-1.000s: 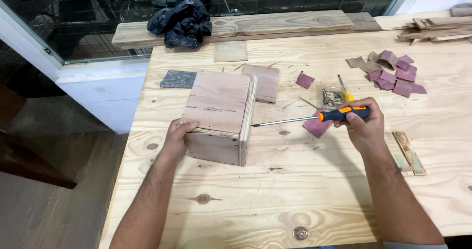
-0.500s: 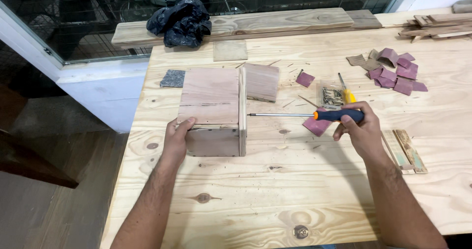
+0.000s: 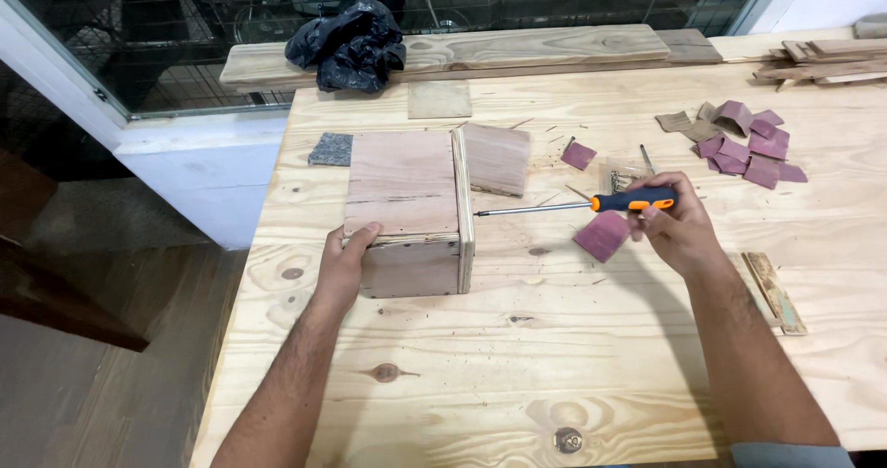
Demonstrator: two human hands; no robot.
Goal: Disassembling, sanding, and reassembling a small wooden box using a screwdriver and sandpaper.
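Wooden box (image 3: 407,211) sits on the pale pine workbench (image 3: 573,357), toward its left edge, with a thin side panel (image 3: 463,209) standing upright against its right face. Left hand (image 3: 344,263) is pressed against the box's near left corner, thumb on the top edge, fingers wrapped on the front-left face; closed on the box, bracing it. Right hand (image 3: 673,231) is closed around the orange-and-black handle of a screwdriver (image 3: 577,206), fingers curled over the grip. Shaft lies nearly horizontal, tip touching the side panel about halfway up its height. Whether the tip sits in a screw head cannot be told.

Surroundings: a loose square wood piece (image 3: 496,158) lies just behind the panel. A maroon sandpaper square (image 3: 602,235) lies just beside the right hand; a smaller one (image 3: 578,155) further back. A heap of maroon scraps (image 3: 739,141) sits at right rear. Small bag of screws (image 3: 621,174) just behind the handle. Grey abrasive pad (image 3: 331,149) left of the box. Black plastic bag (image 3: 349,48) rests on a plank (image 3: 517,50) at the window.
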